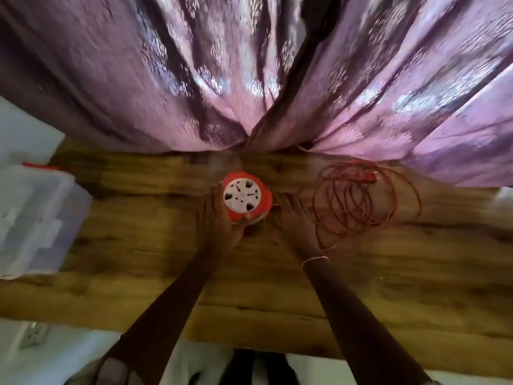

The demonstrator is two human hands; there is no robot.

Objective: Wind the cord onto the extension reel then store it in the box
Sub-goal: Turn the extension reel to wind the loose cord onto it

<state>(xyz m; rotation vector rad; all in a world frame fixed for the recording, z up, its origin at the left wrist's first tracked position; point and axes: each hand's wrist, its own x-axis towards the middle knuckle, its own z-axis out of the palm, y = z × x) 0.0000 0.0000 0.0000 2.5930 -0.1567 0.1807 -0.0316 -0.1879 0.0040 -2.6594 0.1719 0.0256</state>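
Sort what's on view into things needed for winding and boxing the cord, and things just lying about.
For the job: red reel, gripped by the left hand; loose red cord; clear box; right hand beside the reel.
Lying about: purple curtain; wall socket; bracelet.

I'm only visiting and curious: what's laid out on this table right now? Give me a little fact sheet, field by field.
surface: wooden table
reel: red with a white face, near the table's middle
cord: loose red coil lying right of the reel, mostly unwound
left hand: grips the reel's side
right hand: just right of the reel, by the cord; grip too blurred to tell
box: clear plastic, at the table's left end
backdrop: purple curtain
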